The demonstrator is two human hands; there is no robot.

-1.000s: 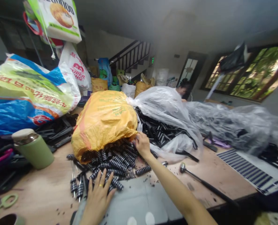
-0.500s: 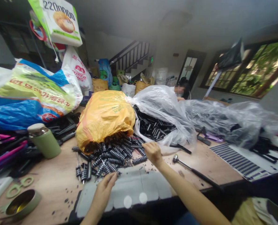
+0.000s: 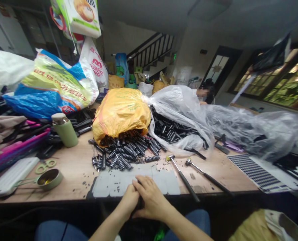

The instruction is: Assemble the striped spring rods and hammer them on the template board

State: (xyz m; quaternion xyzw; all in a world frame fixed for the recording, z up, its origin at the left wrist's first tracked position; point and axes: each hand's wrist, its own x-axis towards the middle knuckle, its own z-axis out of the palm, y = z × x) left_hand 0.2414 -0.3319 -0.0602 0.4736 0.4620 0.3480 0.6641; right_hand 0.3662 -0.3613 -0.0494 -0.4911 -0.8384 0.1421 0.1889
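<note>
My left hand (image 3: 128, 200) and my right hand (image 3: 151, 197) are together at the table's front edge, over the near side of the grey mat (image 3: 106, 184). The right hand lies across the left with its fingers stretched out. The left hand's fingers are curled and partly covered. Something dark shows between the palms, too hidden to name. Beyond the mat lies a heap of black-and-silver ringed rods (image 3: 123, 150), spilling from a yellow sack (image 3: 121, 110). Two hammers, one with a yellow-tipped head (image 3: 180, 172) and another (image 3: 204, 174), rest to the right of the hands.
A clear plastic bag (image 3: 179, 100) of black tubes (image 3: 164, 129) lies open behind the hammers. A green flask (image 3: 65, 130), scissors (image 3: 45, 166) and a small pan (image 3: 55, 180) stand left. On the right lies a dark-striped sheet (image 3: 254, 170). A person (image 3: 209, 92) is behind the bags.
My right hand has left the rods and come down over my left hand at the table edge. The yellow-tipped hammer, not visible before, now shows where my right forearm was. The view has shifted.
</note>
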